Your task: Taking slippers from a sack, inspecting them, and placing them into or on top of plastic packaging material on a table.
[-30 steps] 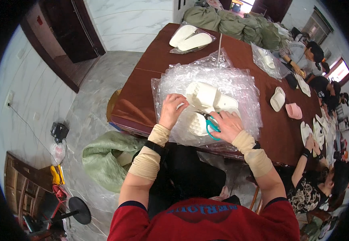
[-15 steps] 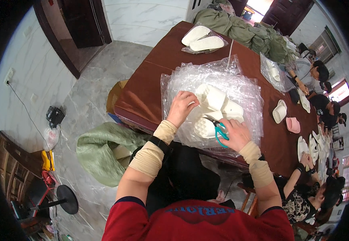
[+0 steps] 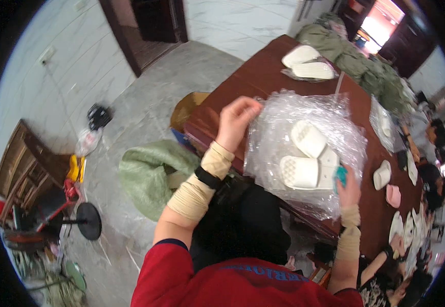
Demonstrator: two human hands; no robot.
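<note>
A pair of white slippers (image 3: 300,172) with bumpy straps lies on a stack of clear plastic bags (image 3: 271,135) on the brown-covered table. My right hand (image 3: 351,188) is closed around teal-handled scissors (image 3: 340,175) at the toe-side end of the slippers; the blades are hidden from view. Above the left edge of the bags is my left hand (image 3: 237,123), its thumb and fingers pinched together. Whether anything thin is between those fingertips is too small to make out.
Another white pair in a clear bag (image 3: 312,64) lies at the table's far end. Along the right side are a white slipper (image 3: 382,175), a pink slipper (image 3: 393,196) and co-workers' hands. A green sack (image 3: 156,174) and a cardboard box (image 3: 186,110) stand left of the table.
My view has swung left, so the table appears farther right. My left hand has left the slippers for the bags' left edge; the right hand with the scissors has moved right, off the slipper strap.
</note>
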